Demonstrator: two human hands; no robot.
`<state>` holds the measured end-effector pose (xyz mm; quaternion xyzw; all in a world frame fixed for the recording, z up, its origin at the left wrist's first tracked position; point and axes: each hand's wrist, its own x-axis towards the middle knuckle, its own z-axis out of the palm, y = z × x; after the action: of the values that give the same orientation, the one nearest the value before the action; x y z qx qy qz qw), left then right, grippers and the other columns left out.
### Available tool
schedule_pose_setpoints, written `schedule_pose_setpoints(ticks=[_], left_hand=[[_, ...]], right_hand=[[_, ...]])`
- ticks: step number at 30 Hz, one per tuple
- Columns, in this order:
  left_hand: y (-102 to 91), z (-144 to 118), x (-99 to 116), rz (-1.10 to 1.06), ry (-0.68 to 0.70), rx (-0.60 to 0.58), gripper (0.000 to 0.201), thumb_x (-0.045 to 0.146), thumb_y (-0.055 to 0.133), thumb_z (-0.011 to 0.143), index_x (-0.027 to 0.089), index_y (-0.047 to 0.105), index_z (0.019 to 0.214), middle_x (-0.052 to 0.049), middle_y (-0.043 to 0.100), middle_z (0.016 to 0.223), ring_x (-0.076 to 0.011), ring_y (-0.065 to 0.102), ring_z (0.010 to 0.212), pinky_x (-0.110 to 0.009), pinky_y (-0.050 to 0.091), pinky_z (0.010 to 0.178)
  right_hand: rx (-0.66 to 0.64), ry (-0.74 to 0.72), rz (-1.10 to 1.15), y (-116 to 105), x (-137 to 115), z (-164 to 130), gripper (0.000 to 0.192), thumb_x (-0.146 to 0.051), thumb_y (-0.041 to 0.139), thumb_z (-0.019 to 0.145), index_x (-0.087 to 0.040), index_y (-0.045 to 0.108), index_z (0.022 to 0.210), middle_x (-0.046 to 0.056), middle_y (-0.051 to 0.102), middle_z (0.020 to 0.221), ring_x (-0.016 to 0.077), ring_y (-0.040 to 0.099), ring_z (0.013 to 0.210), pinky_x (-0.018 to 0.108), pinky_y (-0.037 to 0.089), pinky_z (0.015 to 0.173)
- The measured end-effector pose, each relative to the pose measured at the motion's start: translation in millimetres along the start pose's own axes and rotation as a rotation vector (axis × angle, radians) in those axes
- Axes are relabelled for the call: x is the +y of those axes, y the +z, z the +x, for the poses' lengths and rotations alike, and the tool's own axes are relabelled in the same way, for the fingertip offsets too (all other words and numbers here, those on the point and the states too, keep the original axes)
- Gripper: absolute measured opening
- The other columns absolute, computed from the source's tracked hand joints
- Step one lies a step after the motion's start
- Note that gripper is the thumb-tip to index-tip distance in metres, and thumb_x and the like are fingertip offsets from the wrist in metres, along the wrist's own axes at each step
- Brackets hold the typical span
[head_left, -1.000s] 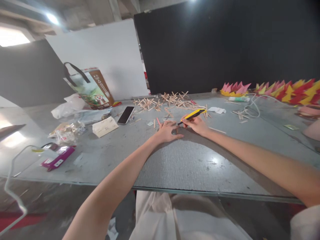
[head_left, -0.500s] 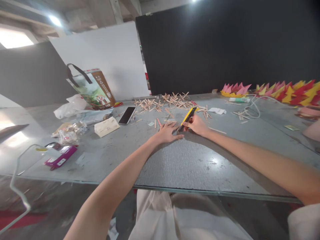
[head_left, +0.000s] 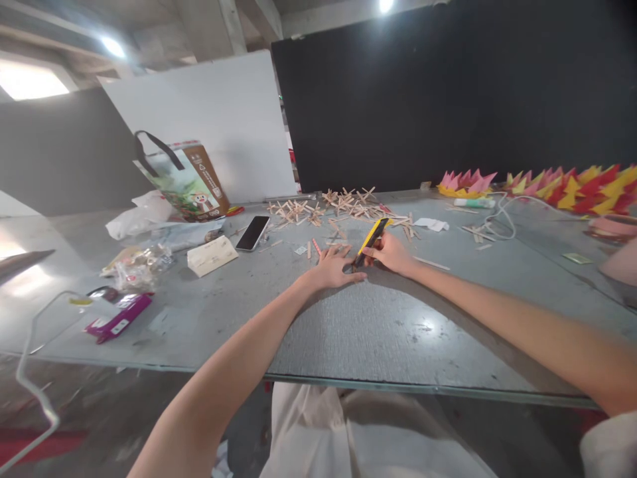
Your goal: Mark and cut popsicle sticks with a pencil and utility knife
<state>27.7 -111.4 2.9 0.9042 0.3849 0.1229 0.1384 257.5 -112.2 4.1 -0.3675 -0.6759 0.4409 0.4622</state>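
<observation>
Right now our right hand [head_left: 393, 252] had its fingers clamped on the yellow utility knife [head_left: 369, 237], tip down beside our left hand [head_left: 333, 267], which lay fingers spread flat on the bench [head_left: 378, 325], mid-bench, nearer the far edge; stick pile [head_left: 328, 204] lay beyond.

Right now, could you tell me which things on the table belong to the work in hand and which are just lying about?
In use: yellow utility knife in right hand; left hand pressed flat beside it; wooden sticks.
Lying about: phone, paper bag, purple packet, paper flowers.
</observation>
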Motion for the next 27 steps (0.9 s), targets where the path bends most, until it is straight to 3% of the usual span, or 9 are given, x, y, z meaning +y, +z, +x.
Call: schedule_pose_setpoints(ticks=[10,18,23,25,27], left_hand=[[0.6,0,-2,0.081,0.006,-0.065,0.094,0.092,0.049,0.089,0.026,0.06,0.155,-0.016,0.031,0.177,-0.0507,0.011,0.165,-0.078,-0.001,0.128],[1.4,1,-3,0.01,0.011,-0.025,0.088,0.088,0.057,0.088,0.026,0.066,0.15,-0.018,0.036,0.175,-0.0519,0.013,0.165,-0.078,0.004,0.128],[3.5,1,-4,-0.017,0.017,0.012,0.084,0.086,0.062,0.086,0.024,0.07,0.143,-0.018,0.043,0.171,-0.0516,0.02,0.163,-0.076,0.007,0.129],[3.8,2,-4,-0.017,0.02,0.018,0.08,0.084,0.064,0.086,0.024,0.072,0.138,-0.018,0.044,0.17,-0.0504,0.023,0.162,-0.075,0.008,0.129],[2.7,2,-2,-0.025,0.028,0.048,0.073,0.079,0.067,0.086,0.024,0.074,0.133,-0.017,0.048,0.168,-0.0487,0.028,0.16,-0.073,0.01,0.13]], right_hand=[[-0.039,0.015,0.088,2,-1,-2,0.058,-0.049,0.094,0.074,-0.026,0.047,0.097,0.001,0.078,0.076,0.0229,0.077,0.061,0.033,0.062,0.057],[-0.029,0.013,0.032,3,-4,-2,0.057,-0.055,0.093,0.075,-0.026,0.048,0.097,0.001,0.077,0.073,0.0224,0.074,0.058,0.034,0.059,0.056],[-0.025,-0.004,-0.093,1,6,-1,0.05,-0.056,0.086,0.082,-0.025,0.05,0.097,-0.002,0.069,0.059,0.02,0.065,0.049,0.032,0.053,0.051],[0.006,-0.021,-0.128,1,11,0,0.047,-0.055,0.084,0.084,-0.026,0.05,0.098,-0.005,0.064,0.055,0.0191,0.06,0.045,0.032,0.05,0.048],[0.069,-0.058,-0.163,2,15,1,0.044,-0.051,0.084,0.083,-0.025,0.052,0.1,-0.002,0.067,0.063,0.0207,0.063,0.052,0.033,0.052,0.052]])
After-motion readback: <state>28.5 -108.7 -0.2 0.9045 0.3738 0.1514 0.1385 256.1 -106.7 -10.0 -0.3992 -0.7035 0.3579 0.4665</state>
